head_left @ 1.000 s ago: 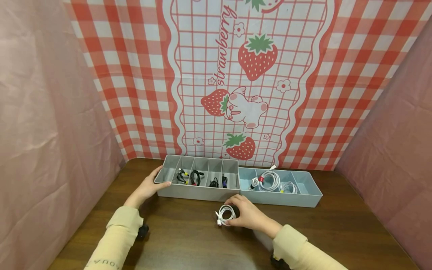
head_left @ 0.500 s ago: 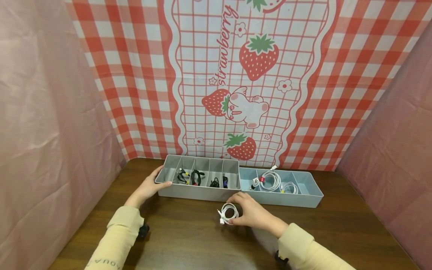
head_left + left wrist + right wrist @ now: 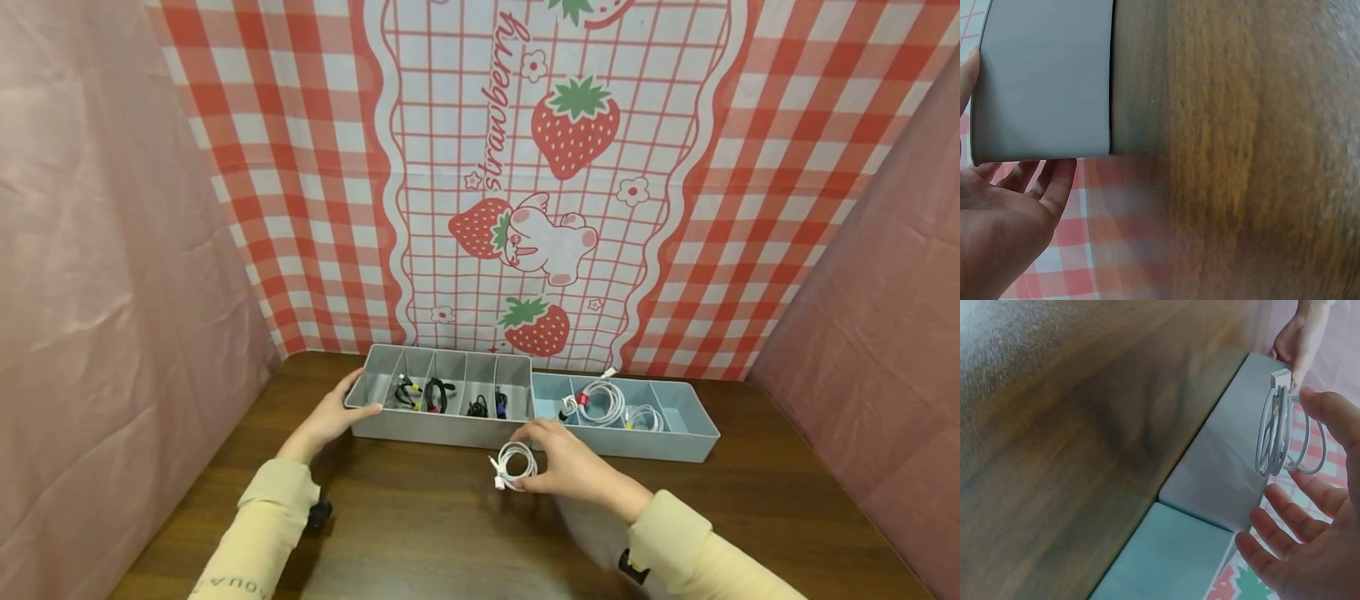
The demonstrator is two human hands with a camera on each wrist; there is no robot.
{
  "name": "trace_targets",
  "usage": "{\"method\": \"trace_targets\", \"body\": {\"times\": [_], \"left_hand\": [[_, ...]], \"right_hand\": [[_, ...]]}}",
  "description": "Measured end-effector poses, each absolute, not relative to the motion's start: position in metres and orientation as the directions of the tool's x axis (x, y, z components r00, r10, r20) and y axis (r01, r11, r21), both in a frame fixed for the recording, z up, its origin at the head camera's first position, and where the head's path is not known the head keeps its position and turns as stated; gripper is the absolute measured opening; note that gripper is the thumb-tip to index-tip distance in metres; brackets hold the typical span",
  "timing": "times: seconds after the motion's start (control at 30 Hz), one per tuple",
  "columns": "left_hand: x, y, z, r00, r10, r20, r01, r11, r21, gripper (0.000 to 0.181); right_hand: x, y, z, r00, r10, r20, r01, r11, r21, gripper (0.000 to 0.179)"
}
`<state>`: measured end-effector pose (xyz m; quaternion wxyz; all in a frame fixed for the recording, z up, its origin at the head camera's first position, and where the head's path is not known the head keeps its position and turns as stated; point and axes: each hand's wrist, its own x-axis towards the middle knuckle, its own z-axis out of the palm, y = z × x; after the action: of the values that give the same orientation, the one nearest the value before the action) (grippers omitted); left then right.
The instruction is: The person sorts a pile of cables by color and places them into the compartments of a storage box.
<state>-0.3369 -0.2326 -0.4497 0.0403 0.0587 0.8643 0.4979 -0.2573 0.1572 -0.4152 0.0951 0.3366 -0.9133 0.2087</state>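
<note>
My left hand (image 3: 326,427) holds the left end of the grey divided storage box (image 3: 442,429). In the left wrist view, its fingers (image 3: 1058,187) lie against the end wall and the thumb is by the rim. A coiled white cable (image 3: 500,481) hangs from my right hand (image 3: 572,468), in front of where the two boxes meet. Thumb and index finger pinch the coil's edge; in the right wrist view the other fingers (image 3: 1282,515) spread apart, and a white plug (image 3: 1280,379) tops the coil.
Several small dark cables (image 3: 435,395) lie in the grey box's compartments. The light blue divided box (image 3: 637,444) adjoins it on the right, holding white cables (image 3: 602,402), one plug jutting over the back rim. Behind hangs a strawberry-print cloth (image 3: 573,133); both boxes stand on a brown wooden table (image 3: 420,533).
My right hand has carried the white coil a little rightward and up, toward the boxes. The left hand keeps its hold on the grey box.
</note>
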Motion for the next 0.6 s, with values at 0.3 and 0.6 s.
{"method": "trace_targets", "body": {"times": [0.3,0.6], "left_hand": [[-0.337,-0.233,-0.45,-0.99,0.138,-0.009,0.061,0.495,0.867,0.087],[-0.339,-0.233,-0.452,-0.991,0.133,-0.003,0.066,0.509,0.858,0.087]], "right_hand": [[-0.256,0.162,-0.402,-0.772,-0.554,0.31,-0.634,0.701,-0.327,0.051],[-0.258,0.17,-0.388,-0.762,-0.562,0.322,-0.644,0.706,-0.293,0.052]]}}
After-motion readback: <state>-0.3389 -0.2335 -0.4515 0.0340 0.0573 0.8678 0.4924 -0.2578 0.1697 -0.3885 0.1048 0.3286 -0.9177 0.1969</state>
